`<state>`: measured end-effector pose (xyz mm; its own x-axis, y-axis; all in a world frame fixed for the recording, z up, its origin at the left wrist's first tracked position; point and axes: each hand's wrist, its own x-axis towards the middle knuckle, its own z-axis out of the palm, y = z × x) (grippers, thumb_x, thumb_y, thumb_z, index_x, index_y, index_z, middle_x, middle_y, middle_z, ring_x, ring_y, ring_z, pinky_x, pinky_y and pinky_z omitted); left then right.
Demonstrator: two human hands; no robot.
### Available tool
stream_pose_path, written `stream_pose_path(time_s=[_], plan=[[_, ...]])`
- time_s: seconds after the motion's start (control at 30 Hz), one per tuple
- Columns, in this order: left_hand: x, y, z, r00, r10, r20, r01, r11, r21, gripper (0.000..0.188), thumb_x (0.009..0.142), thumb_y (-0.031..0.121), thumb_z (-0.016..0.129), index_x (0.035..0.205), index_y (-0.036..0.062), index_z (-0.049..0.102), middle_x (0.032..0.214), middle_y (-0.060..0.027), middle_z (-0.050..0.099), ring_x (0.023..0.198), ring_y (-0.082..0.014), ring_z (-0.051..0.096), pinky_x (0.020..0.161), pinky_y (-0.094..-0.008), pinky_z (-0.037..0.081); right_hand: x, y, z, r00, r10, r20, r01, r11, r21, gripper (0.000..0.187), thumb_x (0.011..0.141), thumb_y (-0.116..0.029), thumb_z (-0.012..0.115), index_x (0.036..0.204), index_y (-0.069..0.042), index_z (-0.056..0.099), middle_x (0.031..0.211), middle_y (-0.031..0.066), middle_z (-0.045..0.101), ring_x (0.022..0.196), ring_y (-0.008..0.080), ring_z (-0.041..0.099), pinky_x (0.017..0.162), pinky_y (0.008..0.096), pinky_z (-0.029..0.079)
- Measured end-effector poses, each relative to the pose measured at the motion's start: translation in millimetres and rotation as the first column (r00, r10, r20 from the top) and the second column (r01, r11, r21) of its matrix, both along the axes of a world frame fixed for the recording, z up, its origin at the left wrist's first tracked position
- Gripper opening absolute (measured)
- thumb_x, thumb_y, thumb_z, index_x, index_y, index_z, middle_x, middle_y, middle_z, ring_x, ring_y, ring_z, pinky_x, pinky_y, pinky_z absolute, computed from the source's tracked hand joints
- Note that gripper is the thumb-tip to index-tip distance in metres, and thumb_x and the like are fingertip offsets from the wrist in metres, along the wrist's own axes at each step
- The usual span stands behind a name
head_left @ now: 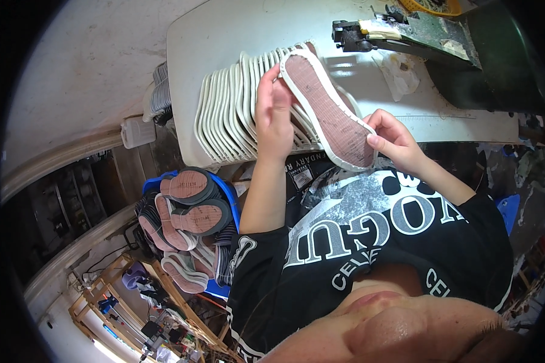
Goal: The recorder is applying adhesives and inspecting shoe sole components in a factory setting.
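A long shoe sole [329, 106] with a pinkish-brown face and a raised white rim is held up slantwise over the table's near edge. My right hand [396, 140] pinches its lower right end, thumb on the face and fingers behind. Beside the upper left end is my left hand [275, 115], fingers stretched upward along the rim; its thumb stands apart from the sole and is slightly blurred. Whether those fingertips bear on the rim is hard to see. Just behind my left hand, a tight row of white-rimmed soles [227, 112] stands on edge on the table.
The pale table [191, 39] carries a dark green machine arm [418, 42] at the far right, with a crumpled clear bag [398, 75] beneath. A blue crate [233, 202] of pink and dark soles [191, 184] stands at the left. A white plastic container [137, 133] is behind it.
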<state>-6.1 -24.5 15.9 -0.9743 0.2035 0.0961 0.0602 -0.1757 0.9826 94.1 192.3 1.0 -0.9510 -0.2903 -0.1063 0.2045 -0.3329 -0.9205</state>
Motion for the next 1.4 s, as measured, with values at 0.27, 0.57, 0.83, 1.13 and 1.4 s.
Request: stream_pose_path(time_s=[0.27, 0.57, 0.83, 1.13, 1.4], plan=[[25.9, 22.6, 67.1, 0.993, -0.011, -0.114, 0.023, 0.994, 0.106, 0.061, 0.086, -0.004, 0.053, 0.139, -0.0035, 0.024, 0.109, -0.0197, 0.062, 0.098, -0.0195, 0.064, 0.085, -0.0286, 0.050, -24.8, -2.4, 35.0, 0.879, 0.125, -0.460, 0.030, 0.948, 0.316, 0.018, 0.084, -0.016, 0.068, 0.091, -0.001, 0.059, 0.087, 0.0075, 0.064, 0.083, 0.0168, 0.062, 0.076, 0.0295, 0.048], [49.0, 22.9, 87.5, 0.984, -0.096, -0.148, 0.081, 0.991, -0.106, 0.064, 0.084, -0.005, 0.054, 0.142, -0.0020, 0.027, 0.108, -0.0175, 0.064, 0.095, -0.0168, 0.063, 0.078, -0.0239, 0.050, -71.7, -12.6, 113.3, 0.601, -0.070, -0.796, 0.558, 0.750, 0.356, 0.022, 0.078, -0.006, 0.072, 0.097, -0.001, 0.063, 0.093, 0.0077, 0.063, 0.079, 0.0153, 0.062, 0.065, 0.0254, 0.051], [54.4, 19.2, 94.0, 0.989, -0.135, -0.057, 0.126, 0.983, -0.136, 0.062, 0.083, -0.003, 0.056, 0.141, -0.0019, 0.031, 0.107, -0.0150, 0.065, 0.096, -0.0138, 0.062, 0.078, -0.0222, 0.048, -83.6, 0.6, 136.1, 0.552, 0.261, -0.792, 0.499, 0.657, 0.565, 0.014, 0.074, 0.001, 0.071, 0.085, 0.002, 0.063, 0.080, 0.0083, 0.061, 0.070, 0.0191, 0.060, 0.063, 0.0270, 0.048], [54.5, 12.5, 92.6, 0.988, -0.150, -0.042, 0.144, 0.983, -0.118, 0.060, 0.085, -0.003, 0.055, 0.140, -0.0003, 0.031, 0.104, -0.0138, 0.065, 0.091, -0.0119, 0.062, 0.074, -0.0195, 0.047, -89.8, -1.8, 153.4, 0.579, 0.428, -0.695, 0.398, 0.595, 0.698, 0.013, 0.075, -0.002, 0.069, 0.085, 0.001, 0.062, 0.080, 0.0097, 0.061, 0.071, 0.0226, 0.062, 0.065, 0.0287, 0.051], [45.9, 0.2, 79.9, 0.972, -0.219, -0.082, 0.216, 0.975, -0.050, 0.056, 0.085, -0.001, 0.056, 0.137, -0.0017, 0.035, 0.109, -0.0139, 0.063, 0.097, -0.0133, 0.060, 0.082, -0.0237, 0.047, -96.3, -12.0, 163.6, 0.683, 0.525, -0.508, 0.227, 0.508, 0.831, 0.011, 0.076, -0.005, 0.067, 0.084, 0.002, 0.063, 0.080, 0.0115, 0.062, 0.071, 0.0252, 0.063, 0.065, 0.0312, 0.051]])
